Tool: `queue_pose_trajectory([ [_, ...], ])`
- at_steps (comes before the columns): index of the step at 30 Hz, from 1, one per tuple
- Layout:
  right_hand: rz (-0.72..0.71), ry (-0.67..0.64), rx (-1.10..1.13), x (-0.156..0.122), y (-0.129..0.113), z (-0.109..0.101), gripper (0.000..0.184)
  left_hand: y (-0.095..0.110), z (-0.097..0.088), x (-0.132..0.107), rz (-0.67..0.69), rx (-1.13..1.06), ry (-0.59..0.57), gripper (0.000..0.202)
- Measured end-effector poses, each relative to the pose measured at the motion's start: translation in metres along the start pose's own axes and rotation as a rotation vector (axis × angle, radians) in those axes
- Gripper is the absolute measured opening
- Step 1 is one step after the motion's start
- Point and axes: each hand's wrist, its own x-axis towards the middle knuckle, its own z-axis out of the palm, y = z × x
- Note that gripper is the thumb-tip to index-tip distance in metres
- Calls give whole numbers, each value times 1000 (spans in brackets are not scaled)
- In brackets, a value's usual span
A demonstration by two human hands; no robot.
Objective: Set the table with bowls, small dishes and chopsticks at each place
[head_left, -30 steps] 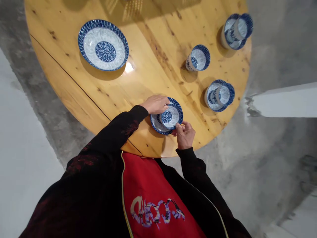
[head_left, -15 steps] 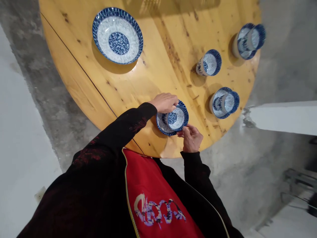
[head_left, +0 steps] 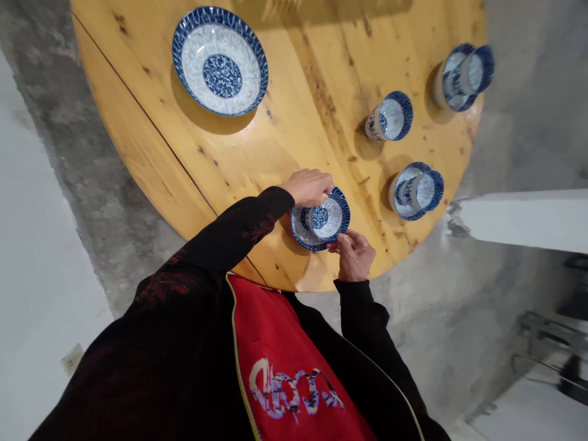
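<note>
At the near edge of the round table, a small blue-and-white bowl [head_left: 327, 218] sits in a wider blue-and-white dish [head_left: 300, 235], its rim overlapping the dish's right side. My left hand [head_left: 307, 187] reaches over from the left, fingers closed on the bowl's far rim. On the near right side, my right hand [head_left: 356, 254] pinches the rim between thumb and fingers. Its fingertips are partly hidden beneath the rim, so I cannot tell whether they also touch the dish.
A large patterned plate [head_left: 220, 67] lies at the table's upper left. To the right stand a lone cup [head_left: 390, 116], a bowl [head_left: 400, 195] with a cup [head_left: 426, 190] in it, and a similar pair [head_left: 463, 76] farther back. The wooden table [head_left: 275, 141] has a curved edge.
Both hands keep nearly the same place and grip on the bowl. The view has shifted slightly, with the large plate a little higher in it.
</note>
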Motion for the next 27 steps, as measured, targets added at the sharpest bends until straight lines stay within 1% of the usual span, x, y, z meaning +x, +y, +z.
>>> queue_pose_trajectory([
  [21, 8, -10, -33, -4, -4, 1, 33, 1, -1, -1, -17, 9, -21, 34],
  [27, 56, 17, -56, -4, -6, -2, 35, 1, -4, -6, -54, 22, 2, 36],
])
